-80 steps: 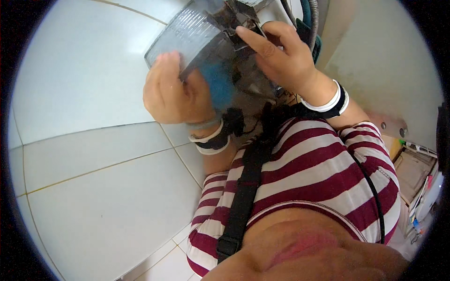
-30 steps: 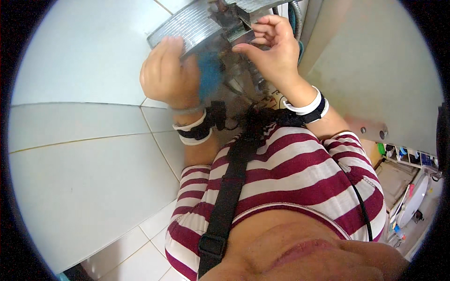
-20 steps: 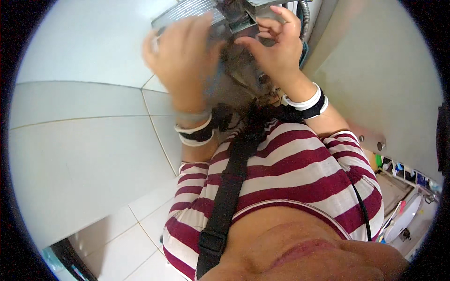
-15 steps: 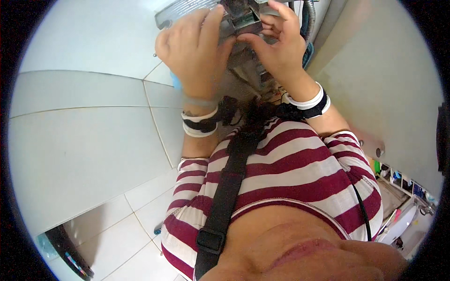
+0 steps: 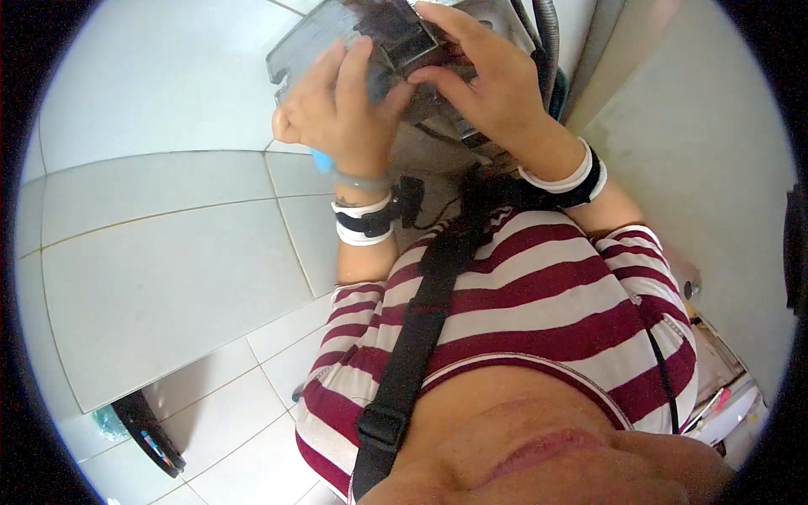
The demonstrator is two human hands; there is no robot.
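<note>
At the top of the head view, both hands are around a dark, box-shaped part (image 5: 410,44) with a grimy, open-looking top. My left hand (image 5: 341,114) grips its left side, fingers bent over it and thumb at the near edge; the hand is slightly blurred. From the right, my right hand (image 5: 497,84) holds the same part between a thumb at the near edge and an index finger at the far side. Its other fingers are partly hidden behind the part. Beyond the left hand a grey metal plate (image 5: 303,50) with a notched edge lies under or against the box-shaped part.
A grey corrugated hose (image 5: 547,38) runs at the upper right. Pale tiled wall (image 5: 151,202) lies left, a plain pale panel (image 5: 699,160) right. Below my hands are dark, cluttered parts (image 5: 446,135). A dark curved object (image 5: 150,433) stands at the lower left floor.
The metal plate and box-shaped part now appear more tilted and a little further left. Both hands keep to the part's sides; the left fingers have dropped slightly lower. The whole view has shifted.
</note>
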